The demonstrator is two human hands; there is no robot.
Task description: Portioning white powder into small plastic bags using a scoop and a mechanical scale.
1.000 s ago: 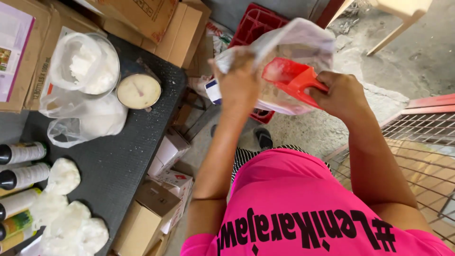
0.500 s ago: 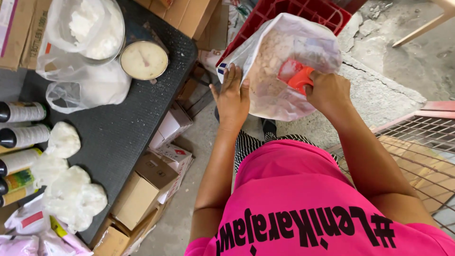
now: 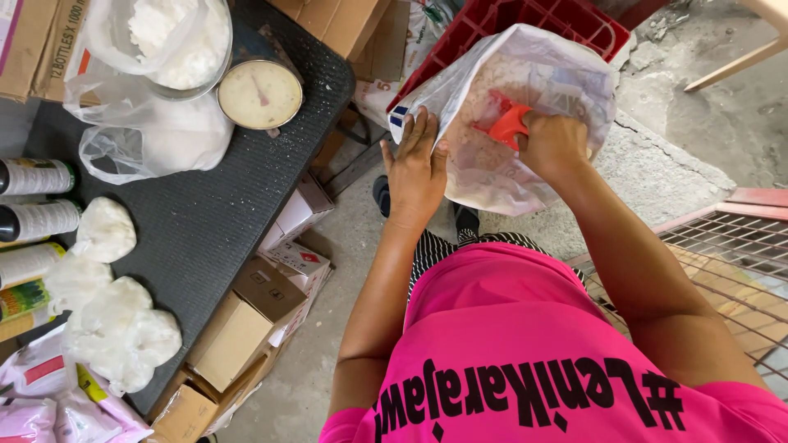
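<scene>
Left hand: the left hand (image 3: 416,168) lies flat with fingers spread against the near wall of the sack (image 3: 525,176), steadying it at the rim; its grip is not closed round anything.
Right hand: the right hand (image 3: 554,143) is down inside the sack's mouth, its grip closed round the handle of the red scoop (image 3: 505,123).
Sack: a big, thin plastic sack, mouth held open, filled with pale grains; it stands off the desk's right edge, in front of a red crate (image 3: 525,16).
Handling of the sack: it looks heavy from its fill yet soft and floppy in the wall, likely to slump or tear if tugged at one spot; best held at the gathered rim or supported from the side.
Handling of the scoop: stiff, light plastic; the handle is the place to take it.
Desk: a dark desk (image 3: 205,221) carries a round dial scale (image 3: 260,94) near its far right edge, an open bag of white powder (image 3: 164,41) in the far corner, small tied white bags (image 3: 103,230) and bottles (image 3: 33,176) along the left edge.
Floor: cardboard boxes (image 3: 246,328) are piled below the desk's right edge.
</scene>
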